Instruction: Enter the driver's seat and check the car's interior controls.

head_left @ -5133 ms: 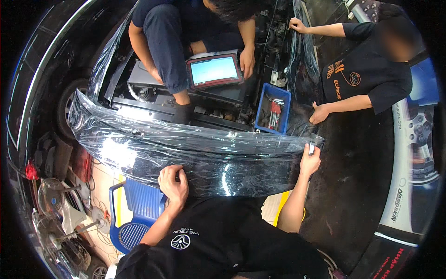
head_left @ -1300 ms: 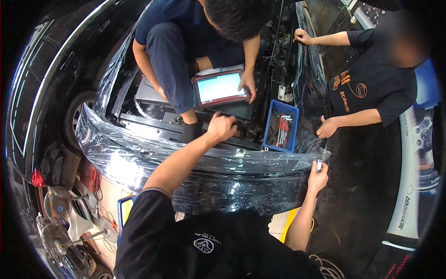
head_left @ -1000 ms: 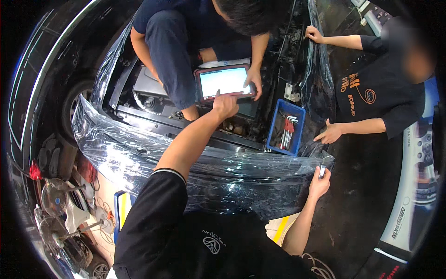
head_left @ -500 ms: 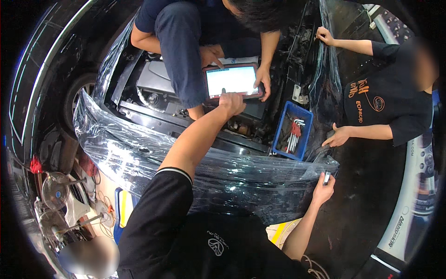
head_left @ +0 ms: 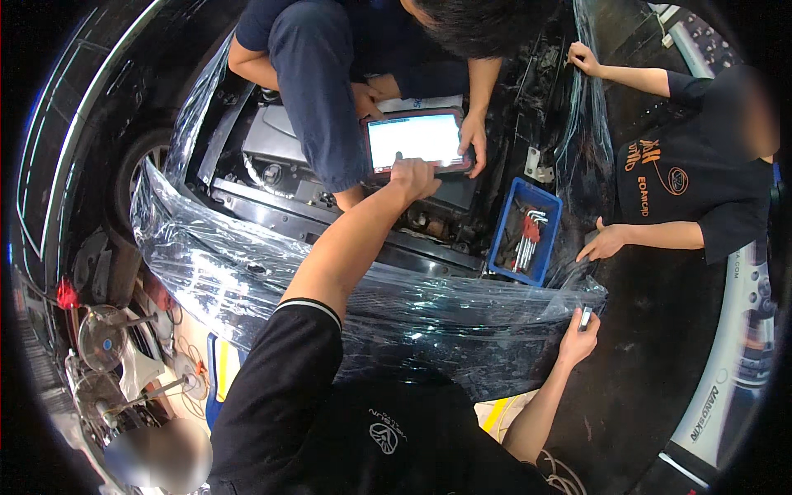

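We are in a vehicle workshop, over a dark floor, with a black car body curving along the left side and an exposed engine bay ahead of us. Our left hand reaches forward over the bay, fingers mostly curled and one extended at the lower part of a tablet screen; we cannot tell whether anything is tucked inside it. Our right hand is closed around a small silver-grey object, just beside the corner of a film-wrapped black bumper. The tablet, red-and-black framed with a bright screen, lies in front of a seated co-worker's leg, and that person's hand grips its right edge. Right of the tablet, a blue tray contains L-shaped hex keys in a red holder. Farther right, a second co-worker in a black shirt has one hand near the tray and another higher up by hanging clear film.
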